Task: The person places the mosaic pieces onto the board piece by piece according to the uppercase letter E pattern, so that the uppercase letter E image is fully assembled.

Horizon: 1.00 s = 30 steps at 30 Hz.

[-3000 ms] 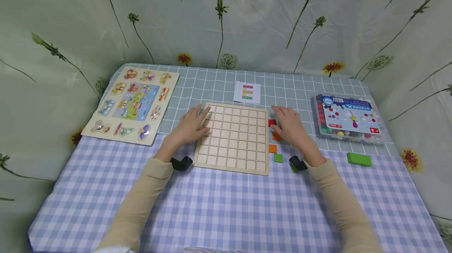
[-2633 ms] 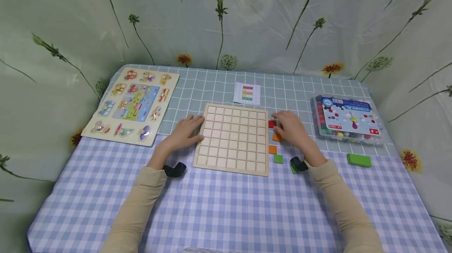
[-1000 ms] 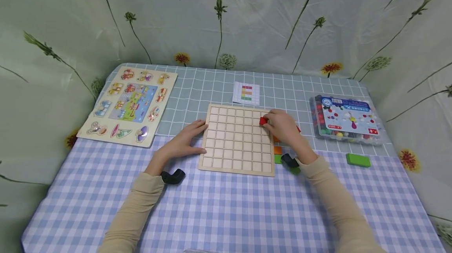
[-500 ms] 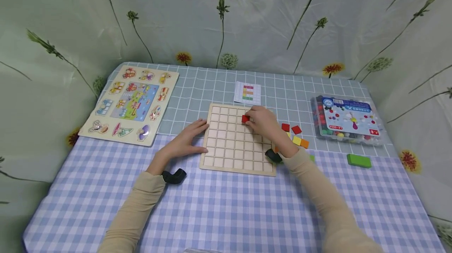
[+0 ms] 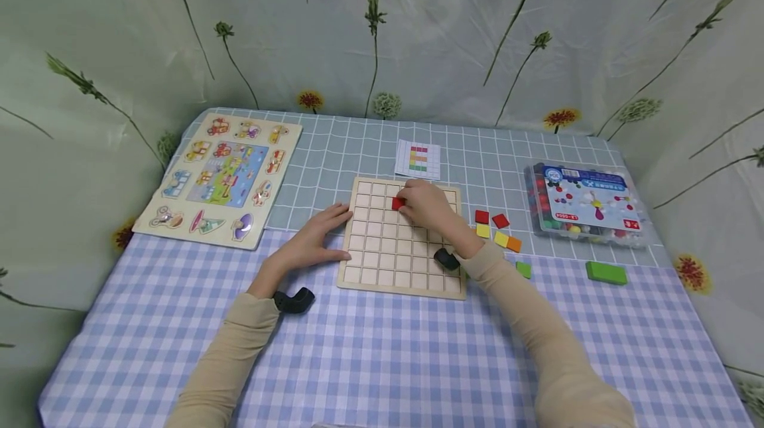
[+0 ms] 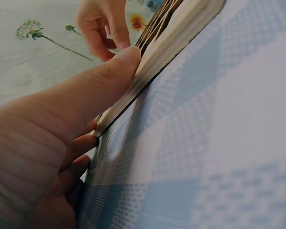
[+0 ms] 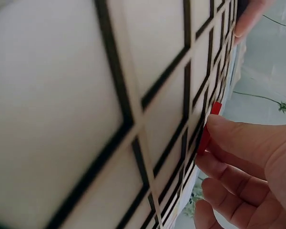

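A wooden grid board (image 5: pixel 370 277) lies in front of the person. My right hand (image 5: pixel 426 204) pinches a red square tile (image 5: pixel 398 203) between thumb and fingers over the upper part of the board. In the right wrist view the red tile (image 7: pixel 209 129) stands tilted, its edge at the grid lines. My left hand (image 5: pixel 313 235) rests along the board's left edge, fingers extended; in the left wrist view its thumb (image 6: pixel 105 78) touches the board's side. Just beyond the board lies a card (image 5: pixel 418 159) printed with a coloured square pattern.
Loose tiles lie right of the board: red tiles (image 5: pixel 481 216), yellow tiles (image 5: pixel 483 231), an orange tile (image 5: pixel 513 244) and a green tile (image 5: pixel 523 270). Further right are a clear box of beads (image 5: pixel 587 202) and a green block (image 5: pixel 606 273). A picture puzzle (image 5: pixel 221 179) lies at left.
My right hand took a red tile from beside the board and carried it left across the grid's upper part. My left hand came to the board's left edge; the board shifted slightly right.
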{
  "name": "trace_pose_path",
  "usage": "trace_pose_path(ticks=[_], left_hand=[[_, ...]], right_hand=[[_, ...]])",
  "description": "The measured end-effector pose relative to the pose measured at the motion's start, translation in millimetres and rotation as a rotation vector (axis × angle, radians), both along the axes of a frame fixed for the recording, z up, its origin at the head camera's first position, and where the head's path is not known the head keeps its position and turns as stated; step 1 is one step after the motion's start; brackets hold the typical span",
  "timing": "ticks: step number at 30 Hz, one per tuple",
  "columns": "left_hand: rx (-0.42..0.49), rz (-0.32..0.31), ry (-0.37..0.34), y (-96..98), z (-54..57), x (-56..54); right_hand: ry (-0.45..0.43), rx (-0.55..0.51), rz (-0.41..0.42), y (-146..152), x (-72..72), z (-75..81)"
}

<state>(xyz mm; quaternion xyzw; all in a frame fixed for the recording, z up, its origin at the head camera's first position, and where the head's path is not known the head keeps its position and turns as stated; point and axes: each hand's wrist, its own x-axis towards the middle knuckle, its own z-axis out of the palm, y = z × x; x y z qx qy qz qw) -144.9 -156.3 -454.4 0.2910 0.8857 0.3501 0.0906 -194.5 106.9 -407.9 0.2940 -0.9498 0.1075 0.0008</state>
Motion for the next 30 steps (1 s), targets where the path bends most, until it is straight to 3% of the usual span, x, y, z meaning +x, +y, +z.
trace_pose_path(ticks=[16,30], left_hand=[[-0.006,0.010,0.016,0.1,-2.0,1.1],[0.001,0.010,0.020,-0.7,-5.0,-1.1]], right_hand=[[-0.022,0.019,0.012,-10.6,-5.9,-3.9],[-0.051,-0.032,-0.098,31.8,3.8,4.5]])
